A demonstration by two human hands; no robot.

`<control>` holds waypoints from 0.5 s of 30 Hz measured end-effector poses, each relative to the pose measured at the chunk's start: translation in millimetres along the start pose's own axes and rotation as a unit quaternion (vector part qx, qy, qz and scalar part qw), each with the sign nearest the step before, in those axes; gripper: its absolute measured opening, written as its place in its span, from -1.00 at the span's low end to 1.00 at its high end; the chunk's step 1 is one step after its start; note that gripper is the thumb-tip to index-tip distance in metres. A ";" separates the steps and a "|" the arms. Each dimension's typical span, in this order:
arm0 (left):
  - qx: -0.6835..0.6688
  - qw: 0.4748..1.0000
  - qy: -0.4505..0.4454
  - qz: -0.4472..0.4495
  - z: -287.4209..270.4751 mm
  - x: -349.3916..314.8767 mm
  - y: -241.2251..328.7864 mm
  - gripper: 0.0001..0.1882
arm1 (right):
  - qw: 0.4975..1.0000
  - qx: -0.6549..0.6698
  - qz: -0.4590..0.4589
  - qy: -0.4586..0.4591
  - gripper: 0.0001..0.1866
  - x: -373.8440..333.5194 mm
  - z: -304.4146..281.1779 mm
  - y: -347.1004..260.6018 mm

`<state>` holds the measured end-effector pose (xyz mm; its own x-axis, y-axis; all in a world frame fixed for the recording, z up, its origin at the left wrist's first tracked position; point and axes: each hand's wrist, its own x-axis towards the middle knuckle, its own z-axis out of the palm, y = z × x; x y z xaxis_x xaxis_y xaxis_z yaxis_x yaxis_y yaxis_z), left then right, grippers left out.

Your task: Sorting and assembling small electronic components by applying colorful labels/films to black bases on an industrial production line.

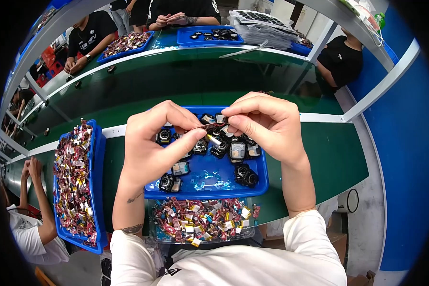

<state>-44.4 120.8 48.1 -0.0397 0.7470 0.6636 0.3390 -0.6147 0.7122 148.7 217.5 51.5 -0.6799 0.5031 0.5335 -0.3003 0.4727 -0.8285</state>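
Observation:
My left hand [159, 140] pinches one end of a small reddish circuit board [211, 126] between thumb and fingertips. At its other end, my right hand [269, 125] has thumb and index finger closed on the board or its thin wires; the fingers hide which. A small silver battery with a yellow edge [213, 139] hangs just below the board. Both hands are above a blue tray [209, 194] of black device housings [246, 175], some showing round dials and others pale backs. Bits of clear bluish film [207, 180] lie on the tray floor.
Close to my body, a clear tray [152, 229] holds many boards with batteries. A long blue bin [100, 190] at left is heaped with similar ones. Beyond the white rail runs a green conveyor belt [186, 78]. Co-workers [93, 40] sit across and at left; a white frame post [383, 81] rises at right.

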 end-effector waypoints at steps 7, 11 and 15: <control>0.023 0.996 0.008 -0.090 15.5 -3.8 7.8 -0.84 | 0.986 -0.088 -0.088 0.110 -0.87 -0.2 12.8 6.4; 0.058 0.995 -0.018 -0.084 12.1 -3.2 3.6 -0.91 | 0.952 -0.232 -0.174 0.097 -0.86 1.9 12.1 4.4; 0.064 0.996 0.001 -0.065 13.8 -3.6 1.1 -0.94 | 0.996 -0.013 -0.057 0.071 -0.88 -0.9 13.0 3.5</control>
<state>-30.9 121.0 43.4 -0.0933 0.8169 0.5692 0.4472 -0.4764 0.7570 139.5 209.3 45.9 -0.5409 0.5411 0.6439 -0.3515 0.5501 -0.7575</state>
